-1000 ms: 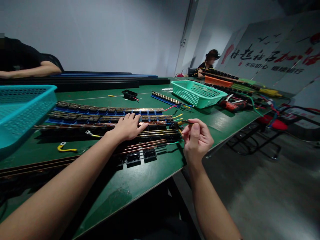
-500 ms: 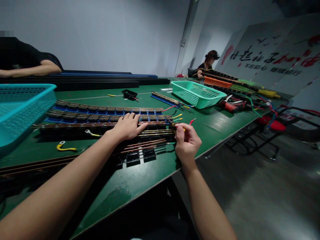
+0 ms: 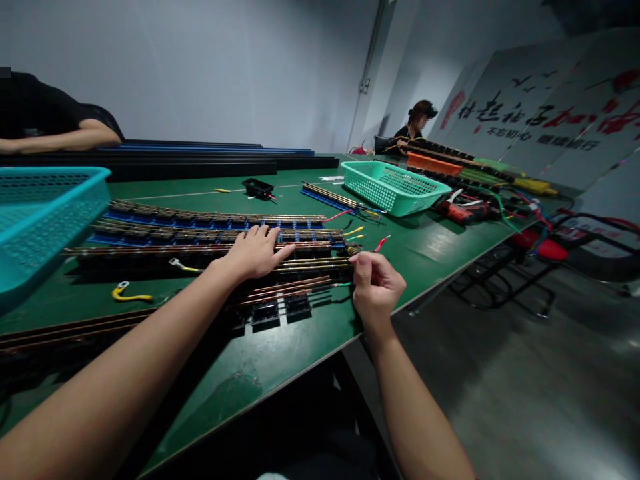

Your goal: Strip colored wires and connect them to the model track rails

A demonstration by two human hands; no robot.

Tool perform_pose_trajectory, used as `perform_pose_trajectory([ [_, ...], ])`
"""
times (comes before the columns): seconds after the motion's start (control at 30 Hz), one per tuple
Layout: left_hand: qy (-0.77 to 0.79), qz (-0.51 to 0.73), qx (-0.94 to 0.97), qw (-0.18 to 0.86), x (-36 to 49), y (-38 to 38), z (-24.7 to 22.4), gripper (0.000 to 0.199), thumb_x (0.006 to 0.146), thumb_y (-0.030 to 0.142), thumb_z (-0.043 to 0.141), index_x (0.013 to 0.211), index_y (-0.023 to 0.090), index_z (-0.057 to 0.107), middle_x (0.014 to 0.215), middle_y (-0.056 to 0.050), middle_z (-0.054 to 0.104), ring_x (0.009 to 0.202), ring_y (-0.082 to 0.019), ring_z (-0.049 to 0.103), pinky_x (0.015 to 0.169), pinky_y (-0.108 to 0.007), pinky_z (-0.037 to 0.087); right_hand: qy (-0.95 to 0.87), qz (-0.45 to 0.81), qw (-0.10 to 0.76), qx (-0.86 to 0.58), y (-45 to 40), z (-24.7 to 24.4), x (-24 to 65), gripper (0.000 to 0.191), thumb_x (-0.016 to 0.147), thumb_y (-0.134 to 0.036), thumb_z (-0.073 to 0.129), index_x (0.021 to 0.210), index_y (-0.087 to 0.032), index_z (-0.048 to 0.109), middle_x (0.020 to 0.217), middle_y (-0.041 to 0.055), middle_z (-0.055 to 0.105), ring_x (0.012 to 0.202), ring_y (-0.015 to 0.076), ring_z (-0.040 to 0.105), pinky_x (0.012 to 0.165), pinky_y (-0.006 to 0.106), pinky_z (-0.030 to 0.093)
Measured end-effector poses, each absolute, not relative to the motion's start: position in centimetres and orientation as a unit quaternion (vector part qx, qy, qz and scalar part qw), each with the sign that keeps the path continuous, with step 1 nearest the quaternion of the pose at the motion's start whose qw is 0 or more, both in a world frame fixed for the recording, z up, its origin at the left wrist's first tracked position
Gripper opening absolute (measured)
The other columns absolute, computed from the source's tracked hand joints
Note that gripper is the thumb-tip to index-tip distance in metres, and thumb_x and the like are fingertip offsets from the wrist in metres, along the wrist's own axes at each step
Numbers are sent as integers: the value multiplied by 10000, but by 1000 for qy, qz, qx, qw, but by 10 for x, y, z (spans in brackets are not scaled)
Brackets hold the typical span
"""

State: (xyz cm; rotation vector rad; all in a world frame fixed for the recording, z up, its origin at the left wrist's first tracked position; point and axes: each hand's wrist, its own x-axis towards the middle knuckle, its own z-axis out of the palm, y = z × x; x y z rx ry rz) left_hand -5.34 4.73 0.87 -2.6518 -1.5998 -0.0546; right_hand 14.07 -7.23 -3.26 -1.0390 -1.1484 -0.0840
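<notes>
The left hand (image 3: 253, 255) lies spread, palm down, across the middle of the rail strips (image 3: 215, 233) on the green table (image 3: 425, 257). At their right ends, the right hand (image 3: 377, 283) has its thumb and fingertips pressed together, right beside the tips of the yellowish rods (image 3: 320, 265); whether anything is pinched there cannot be told.

The strips run left to right, thin metal rods over blue or black bases. Copper-coloured rods (image 3: 300, 287) lie on the near side, a green wire (image 3: 343, 285) at their right end; yellow-tipped wires (image 3: 355, 231) stick out on the far side.

A second ago the right hand was farther right and held a dark piece; now a red wire (image 3: 383, 242) shows just beyond it. The left hand has stayed put.
</notes>
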Motion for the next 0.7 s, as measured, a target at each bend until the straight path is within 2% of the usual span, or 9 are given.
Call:
perform_pose_trajectory([
  [0.23, -518, -22, -855, 23, -53, 48, 7, 793, 974, 670, 206, 1517, 124, 395, 1515, -204, 458, 1387, -363, 427, 1098, -500, 379, -710, -89, 562, -416, -76, -24, 137, 198, 906, -226, 619, 741, -195, 724, 528, -33, 608, 426, 73, 484, 457, 207, 392],
  [0.7, -516, -25, -856, 27, -54, 47, 8, 768, 980, 656, 213, 1503, 129, 409, 1508, -196, 469, 1382, -359, 435, 1093, -495, 388, -768, -89, 502, -388, -74, -22, 138, 215, 897, -198, 602, 698, -229, 676, 550, -47, 636, 438, 69, 522, 480, 194, 389],
])
